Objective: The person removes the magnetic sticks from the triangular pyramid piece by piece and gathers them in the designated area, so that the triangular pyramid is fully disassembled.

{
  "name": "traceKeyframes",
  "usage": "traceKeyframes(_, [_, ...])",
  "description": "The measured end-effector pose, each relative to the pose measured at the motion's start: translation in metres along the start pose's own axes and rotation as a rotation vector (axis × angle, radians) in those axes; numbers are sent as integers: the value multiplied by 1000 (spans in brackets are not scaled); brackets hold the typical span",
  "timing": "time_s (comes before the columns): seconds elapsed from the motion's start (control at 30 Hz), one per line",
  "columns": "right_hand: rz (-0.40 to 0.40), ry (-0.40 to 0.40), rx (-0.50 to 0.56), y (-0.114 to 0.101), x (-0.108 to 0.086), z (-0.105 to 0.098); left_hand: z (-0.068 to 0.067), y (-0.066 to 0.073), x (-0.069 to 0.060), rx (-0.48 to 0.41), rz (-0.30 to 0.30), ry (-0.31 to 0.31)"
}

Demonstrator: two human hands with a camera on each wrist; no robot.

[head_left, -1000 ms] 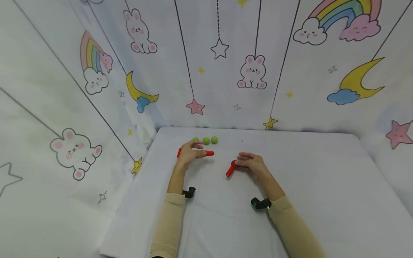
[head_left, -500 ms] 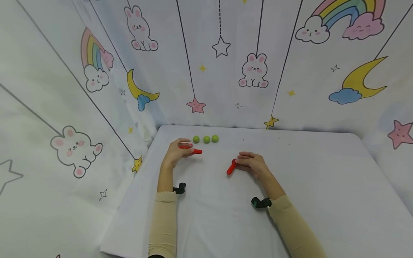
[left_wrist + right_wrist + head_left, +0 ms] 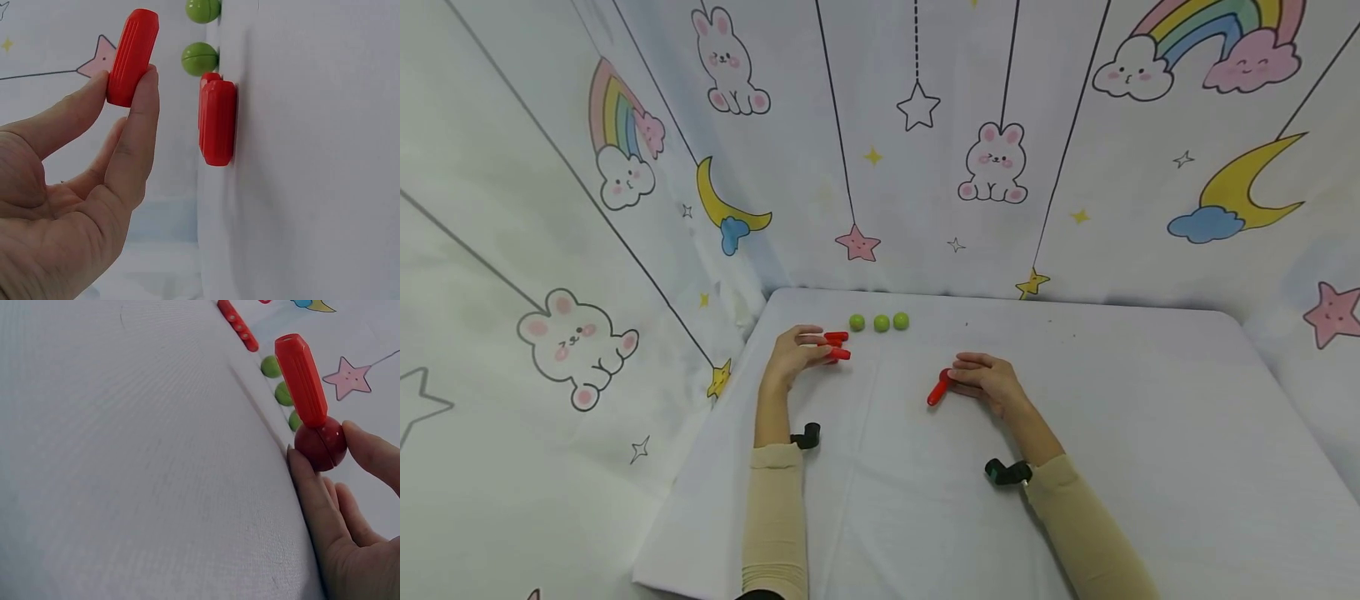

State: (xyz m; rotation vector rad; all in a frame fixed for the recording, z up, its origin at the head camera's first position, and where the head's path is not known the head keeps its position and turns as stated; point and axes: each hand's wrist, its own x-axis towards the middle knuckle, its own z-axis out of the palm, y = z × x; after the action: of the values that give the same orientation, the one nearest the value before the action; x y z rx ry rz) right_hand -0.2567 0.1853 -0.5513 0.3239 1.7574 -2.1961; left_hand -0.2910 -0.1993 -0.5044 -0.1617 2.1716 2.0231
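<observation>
My left hand pinches a red ridged rod between thumb and fingers, lifted off the table. Close by lie other red rods, partly hidden behind the hand in the head view. Farther right, my right hand holds a dark red ball between thumb and fingertips. Attached to that ball is another red ridged rod, which slants toward the near left in the head view. Several fingers of the right hand lie low against the tabletop.
A row of green balls sits near the back edge of the white table. Behind it hangs a white curtain printed with rabbits, stars and moons. Each wrist carries a small black camera.
My left hand has moved left with the red rod, coming in beside the other red rods and uncovering the green balls. The right hand stays with its ball and rod. The head view shifts slightly.
</observation>
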Motion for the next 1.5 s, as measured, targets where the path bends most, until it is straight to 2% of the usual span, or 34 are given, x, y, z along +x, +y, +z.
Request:
traceKeyframes(0.27, [-24, -5, 1, 2, 0, 0, -16, -7, 2, -27, -36, 33])
traceKeyframes(0.43, [-32, -1, -2, 2, 0, 1, -22, -10, 2, -8, -43, 63])
traceKeyframes(0.83, [-32, -9, -4, 1, -2, 0, -27, -26, 11, 54, -78, 130])
traceKeyframes(1.1, [-35, -1, -9, 2, -2, 1, -24, -30, 14, -30, -113, 120])
traceKeyframes(1.23, [-33, -3, -4, 2, -1, 1, -23, -32, 15, -54, -118, 142])
traceKeyframes(1.33, [-32, -6, 3, 2, -1, 1, -22, -33, 16, 5, -101, 178])
traceKeyframes(1.5, [-30, -8, 6, 3, -1, 0, -19, -33, 13, 255, -56, 261])
